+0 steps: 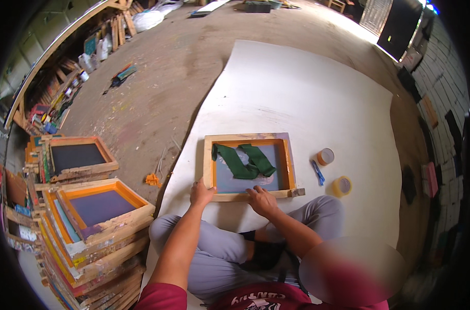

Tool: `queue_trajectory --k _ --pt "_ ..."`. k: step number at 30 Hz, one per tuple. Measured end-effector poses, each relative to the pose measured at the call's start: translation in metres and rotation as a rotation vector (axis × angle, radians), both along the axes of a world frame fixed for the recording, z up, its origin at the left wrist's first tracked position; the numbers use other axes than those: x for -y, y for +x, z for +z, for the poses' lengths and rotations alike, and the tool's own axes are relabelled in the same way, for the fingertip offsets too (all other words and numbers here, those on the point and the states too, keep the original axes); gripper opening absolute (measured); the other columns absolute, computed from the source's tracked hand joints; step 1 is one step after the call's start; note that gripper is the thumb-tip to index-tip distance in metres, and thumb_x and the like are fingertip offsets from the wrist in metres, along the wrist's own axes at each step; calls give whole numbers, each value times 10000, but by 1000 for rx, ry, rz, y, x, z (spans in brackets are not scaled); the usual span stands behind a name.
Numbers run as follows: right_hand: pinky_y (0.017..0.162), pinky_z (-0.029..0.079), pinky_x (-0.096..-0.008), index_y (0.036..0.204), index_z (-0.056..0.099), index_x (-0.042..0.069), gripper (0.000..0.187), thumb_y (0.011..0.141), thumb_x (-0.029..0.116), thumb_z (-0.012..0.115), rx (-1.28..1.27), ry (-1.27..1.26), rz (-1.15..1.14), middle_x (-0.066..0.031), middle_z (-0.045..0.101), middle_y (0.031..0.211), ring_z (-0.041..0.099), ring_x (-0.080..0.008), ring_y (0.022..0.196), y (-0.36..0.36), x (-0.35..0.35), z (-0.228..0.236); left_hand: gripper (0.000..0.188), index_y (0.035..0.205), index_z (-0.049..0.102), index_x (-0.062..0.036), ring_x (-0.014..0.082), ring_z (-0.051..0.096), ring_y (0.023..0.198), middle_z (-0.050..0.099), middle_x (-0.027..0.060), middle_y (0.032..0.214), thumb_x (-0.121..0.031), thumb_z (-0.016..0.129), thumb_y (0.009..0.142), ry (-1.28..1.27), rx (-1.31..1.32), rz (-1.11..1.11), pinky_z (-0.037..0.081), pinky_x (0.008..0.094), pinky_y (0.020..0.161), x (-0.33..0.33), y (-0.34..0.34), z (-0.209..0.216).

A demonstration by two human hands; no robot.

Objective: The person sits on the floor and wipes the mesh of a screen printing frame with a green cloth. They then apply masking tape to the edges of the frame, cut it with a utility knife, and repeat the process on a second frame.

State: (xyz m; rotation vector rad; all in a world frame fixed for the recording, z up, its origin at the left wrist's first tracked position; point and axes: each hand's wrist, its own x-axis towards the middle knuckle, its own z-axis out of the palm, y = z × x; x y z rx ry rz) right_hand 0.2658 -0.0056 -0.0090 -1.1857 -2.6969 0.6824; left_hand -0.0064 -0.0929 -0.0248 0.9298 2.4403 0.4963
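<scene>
A wooden screen-printing frame with grey-blue mesh and an orange inner border lies in front of me on a white sheet. Loosely folded across its mesh is a dark green cloth strip. My left hand is closed round the frame's near left corner. Along the near rail, right of its middle, my right hand grips the wood with bent fingers; its fingertips reach over the inner edge. To the right of the frame lie a blue cutter knife, a brownish tape roll and a yellow tape roll.
My crossed legs are close to the frame's near side. At my left rises a tall stack of screen frames, with another pile behind it. The white sheet stretches forward over the floor. An orange scrap lies beside it.
</scene>
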Motion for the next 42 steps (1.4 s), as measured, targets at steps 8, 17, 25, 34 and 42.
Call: queue_trajectory --k 8,17,25,34,42 --pt "877 565 -520 1199 695 125 436 862 378 808 54 15 -417 -165 692 1133 680 -387 1080 53 -101 44 799 1460 528 -83 406 512 1303 535 194 1378 -366 863 792 50 -160 -43 445 498 1110 -1 17 22" --pt "949 558 -534 1181 671 82 405 927 388 749 59 51 -926 -232 590 1292 647 -434 1152 158 -203 49 591 1316 662 -89 405 463 1339 498 208 1420 -291 858 796 245 -358 -224 385 500 1142 0 25 21" --pt "979 557 -485 1104 743 70 211 902 61 683 -84 -34 -1058 -186 550 1330 638 -409 1175 171 -209 39 497 1245 702 -95 404 456 1351 498 199 1434 -242 856 796 300 -303 -279 391 499 1142 3 24 15" --pt "920 560 -501 1005 698 -51 271 939 210 726 -246 66 -825 -226 579 1266 649 -421 1059 171 -205 31 460 1206 727 -117 407 466 1344 505 200 1428 -216 863 778 364 -258 -232 415 497 1132 8 20 19" --pt "884 607 -344 1018 687 -14 177 875 -113 724 -718 35 -211 -143 599 1165 691 -264 1016 100 -151 108 385 1230 709 -50 242 698 1016 727 82 1128 -272 806 932 795 582 86 553 404 921 -17 18 36"
